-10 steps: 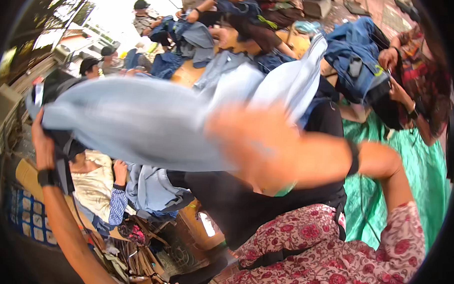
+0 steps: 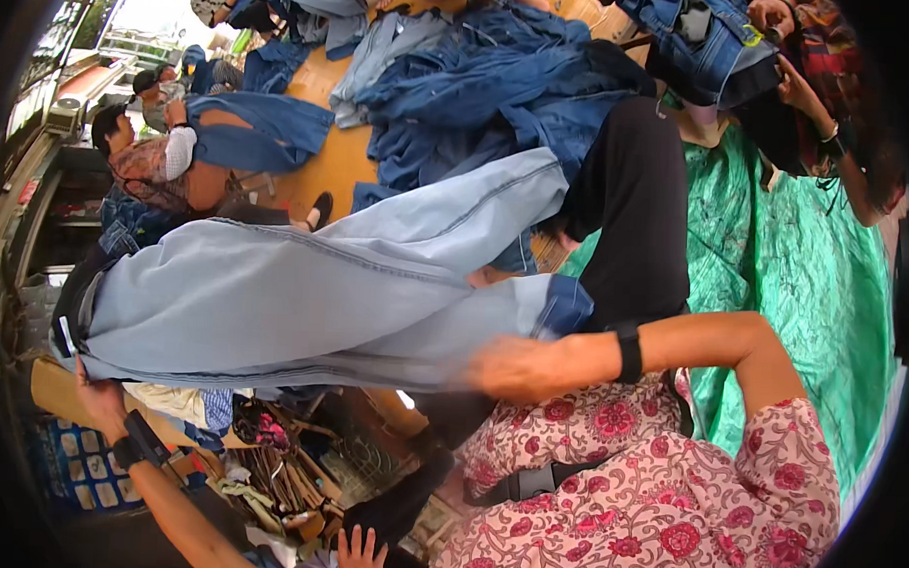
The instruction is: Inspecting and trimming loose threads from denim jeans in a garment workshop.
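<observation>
A pair of light-blue jeans [image 2: 264, 297] stretches sideways in front of me, waistband to the left and legs to the right. My left hand [image 2: 102, 404] is closed on the waistband edge, beside a small white tag. My right hand [image 2: 527, 369] is at the lower edge of the nearer leg, touching the cloth. Motion smears its fingers, so their grip is unclear. The nearer leg ends in a dark-blue patch [image 2: 564, 306] by my black-clad knee [image 2: 637, 210]. The other leg reaches farther back toward a heap of jeans.
Dark-blue jeans [image 2: 482, 80] are heaped on the orange floor ahead. Green sheeting [image 2: 804, 296] covers the right side. A person at upper right handles denim [image 2: 698, 42]; another sits at left with jeans [image 2: 255, 132]. Another person's hand [image 2: 360, 556] shows at the bottom, near cardboard scraps [image 2: 282, 483].
The light-blue jeans have come down and lie flatter. My right hand has dropped toward my lap, and my left hand has lowered too. The view has shifted.
</observation>
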`<state>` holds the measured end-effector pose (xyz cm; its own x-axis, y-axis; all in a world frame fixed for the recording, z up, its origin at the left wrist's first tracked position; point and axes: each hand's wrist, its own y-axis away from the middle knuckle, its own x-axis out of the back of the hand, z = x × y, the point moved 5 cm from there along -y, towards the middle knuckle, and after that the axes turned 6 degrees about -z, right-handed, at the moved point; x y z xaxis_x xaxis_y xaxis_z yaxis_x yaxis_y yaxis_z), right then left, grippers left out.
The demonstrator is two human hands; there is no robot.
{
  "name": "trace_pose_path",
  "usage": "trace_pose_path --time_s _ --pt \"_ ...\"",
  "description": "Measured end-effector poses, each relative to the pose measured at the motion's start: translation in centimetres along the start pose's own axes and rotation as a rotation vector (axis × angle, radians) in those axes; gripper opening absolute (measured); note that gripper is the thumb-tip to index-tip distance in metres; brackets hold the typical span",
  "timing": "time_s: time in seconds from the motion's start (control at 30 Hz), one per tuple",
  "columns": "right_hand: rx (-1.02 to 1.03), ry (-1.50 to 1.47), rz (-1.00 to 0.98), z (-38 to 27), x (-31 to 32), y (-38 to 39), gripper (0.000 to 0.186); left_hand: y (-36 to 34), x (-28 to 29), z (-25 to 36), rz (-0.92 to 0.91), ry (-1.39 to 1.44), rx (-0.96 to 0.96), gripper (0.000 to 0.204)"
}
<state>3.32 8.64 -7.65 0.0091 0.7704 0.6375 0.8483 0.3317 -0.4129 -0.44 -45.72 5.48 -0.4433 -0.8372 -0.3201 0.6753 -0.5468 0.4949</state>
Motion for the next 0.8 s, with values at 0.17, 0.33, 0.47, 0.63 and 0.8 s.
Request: trace_pose_path --time_s 0.17,0.33,0.47,0.63,0.8 --pt "-0.344 -0.008 -0.435 4.4 4.5 2.4 0.023 -0.1 -6.4 -0.7 0.173 0.081 -0.076 0.058" --pt "-0.39 0.093 -0.311 9.1 10.0 2.8 0.015 -0.6 -8.2 1.1 0.276 0.179 -0.111 0.051" --pt "-0.27 0.05 -0.599 5.0 10.2 5.2 0.011 0.7 -4.8 0.2 0.206 -0.025 -0.104 0.064" --pt "-0.311 -0.225 -0.777 1.1 9.3 5.5 0.013 1.0 -5.4 0.4 0.158 -0.565 -0.005 0.064" --pt "-0.34 0.023 -0.111 8.7 10.2 -1.4 0.016 1.4 -5.8 0.4 0.14 -1.143 0.065 0.065"
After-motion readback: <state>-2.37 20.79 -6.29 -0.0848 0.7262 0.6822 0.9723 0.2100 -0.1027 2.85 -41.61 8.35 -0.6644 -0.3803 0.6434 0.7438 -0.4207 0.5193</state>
